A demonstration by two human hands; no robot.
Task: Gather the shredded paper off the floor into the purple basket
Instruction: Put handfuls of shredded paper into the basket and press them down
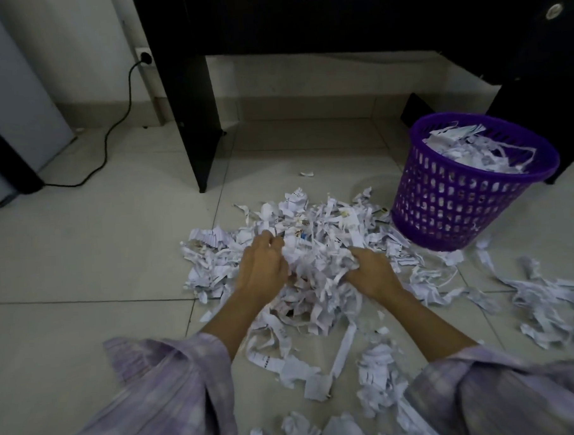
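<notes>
Both arms reach forward and down, forearms bare below pushed-back lilac sleeves point(174, 390). The left hand point(263, 267) and right hand point(368, 271) face each other — fingers curled inward (tips partly hidden), each clutching shredded paper point(317, 258) between them.

My only view sits on the wearer's head, looking forward and steeply down at the floor point(83, 259), close above both forearms, with the wall point(306, 81) farther off
</notes>
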